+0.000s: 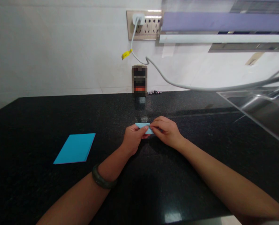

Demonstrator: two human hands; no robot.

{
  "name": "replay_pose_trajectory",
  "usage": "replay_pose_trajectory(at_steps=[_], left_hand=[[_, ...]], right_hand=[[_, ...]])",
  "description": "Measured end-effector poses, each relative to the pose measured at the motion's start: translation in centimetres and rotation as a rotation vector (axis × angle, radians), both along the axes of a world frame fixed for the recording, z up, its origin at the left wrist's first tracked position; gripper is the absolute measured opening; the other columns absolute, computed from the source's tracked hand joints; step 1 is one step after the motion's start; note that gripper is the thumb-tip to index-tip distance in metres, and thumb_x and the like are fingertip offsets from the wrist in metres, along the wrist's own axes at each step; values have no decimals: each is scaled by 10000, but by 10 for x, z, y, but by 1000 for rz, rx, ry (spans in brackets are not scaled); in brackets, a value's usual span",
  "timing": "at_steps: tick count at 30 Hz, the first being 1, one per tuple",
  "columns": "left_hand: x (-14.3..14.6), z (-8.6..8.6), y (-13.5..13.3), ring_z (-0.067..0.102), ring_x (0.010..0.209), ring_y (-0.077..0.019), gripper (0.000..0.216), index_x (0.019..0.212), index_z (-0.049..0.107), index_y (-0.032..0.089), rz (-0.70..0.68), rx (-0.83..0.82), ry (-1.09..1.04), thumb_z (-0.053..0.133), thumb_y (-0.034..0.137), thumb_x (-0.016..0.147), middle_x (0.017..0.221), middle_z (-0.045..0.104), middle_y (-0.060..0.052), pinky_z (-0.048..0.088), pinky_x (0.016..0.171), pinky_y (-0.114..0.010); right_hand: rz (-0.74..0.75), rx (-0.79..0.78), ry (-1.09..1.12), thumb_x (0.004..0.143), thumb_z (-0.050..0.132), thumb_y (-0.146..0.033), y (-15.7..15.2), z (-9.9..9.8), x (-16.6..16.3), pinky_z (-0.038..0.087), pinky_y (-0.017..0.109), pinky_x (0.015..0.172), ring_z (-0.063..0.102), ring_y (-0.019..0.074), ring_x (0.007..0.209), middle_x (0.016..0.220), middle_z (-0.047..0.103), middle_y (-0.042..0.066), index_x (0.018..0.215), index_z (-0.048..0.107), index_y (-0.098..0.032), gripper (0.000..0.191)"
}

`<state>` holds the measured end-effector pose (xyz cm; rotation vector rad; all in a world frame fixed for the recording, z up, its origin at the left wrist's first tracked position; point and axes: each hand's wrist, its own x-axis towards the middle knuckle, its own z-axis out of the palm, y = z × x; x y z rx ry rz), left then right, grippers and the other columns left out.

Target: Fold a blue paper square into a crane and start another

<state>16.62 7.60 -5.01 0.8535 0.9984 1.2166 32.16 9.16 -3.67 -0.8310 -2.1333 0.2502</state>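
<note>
A small piece of folded light-blue paper (150, 131) is held between both hands above the black countertop. My left hand (132, 137) grips it from the left, thumb on top and fingers beneath. At its right end, my right hand (166, 130) pinches the edge between thumb and fingertips. Parts of the paper are hidden behind the fingers, so its full shape does not show. A dark bangle (102, 178) circles my left wrist. Left of my hands lies a stack of bright blue square paper (76, 148).
A phone-like object (139, 79), blurred out, leans against the wall beside a small beaded item (154, 92). A grey cable (176, 85) runs from the wall socket (147, 26) to the right. The metal sink (266, 106) is at the right; the black countertop (36, 125) meets the wall.
</note>
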Motion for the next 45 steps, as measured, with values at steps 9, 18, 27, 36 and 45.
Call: replay_pose_trajectory(at_steps=[9, 18, 27, 36, 45], left_hand=[[0, 6, -2, 556, 539, -93, 195, 701, 627, 123, -94, 6, 134, 671, 297, 624, 621, 624, 3, 454, 511, -209], [-6, -7, 7, 570, 559, -118, 245, 914, 537, 162, 2, 117, 472, 600, 236, 689, 670, 610, 18, 466, 567, -254], [-15, -3, 3, 544, 945, -227, 345, 1128, 437, 175, -180, 429, 1196, 470, 156, 784, 999, 601, -84, 424, 817, -373], [-19, -5, 9, 525, 872, -195, 245, 1007, 472, 187, -185, 465, 1242, 446, 101, 779, 893, 607, -42, 407, 809, -344], [-24, 0, 10, 522, 856, -186, 91, 835, 559, 180, -155, 571, 1308, 543, 160, 748, 849, 602, -36, 405, 808, -343]], right_hand=[[-77, -238, 75, 764, 559, -220, -1, 3, -4, 392, 217, 525, 490, 97, 579, 650, 559, 8, 712, 604, -153, 96], [-98, -798, 89, 723, 542, -209, 4, -4, -6, 287, 199, 436, 358, 62, 445, 496, 435, -50, 597, 544, -140, 144], [67, -188, -303, 791, 584, -196, 4, -7, 6, 405, 266, 704, 496, 147, 829, 904, 512, 44, 963, 656, -232, 190], [40, -140, -387, 814, 569, -239, 4, -9, 4, 415, 285, 719, 495, 166, 834, 872, 536, 58, 895, 652, -186, 127], [214, -94, -432, 841, 533, -223, 1, -7, 2, 407, 310, 775, 502, 168, 836, 900, 613, 53, 837, 685, -199, 154]])
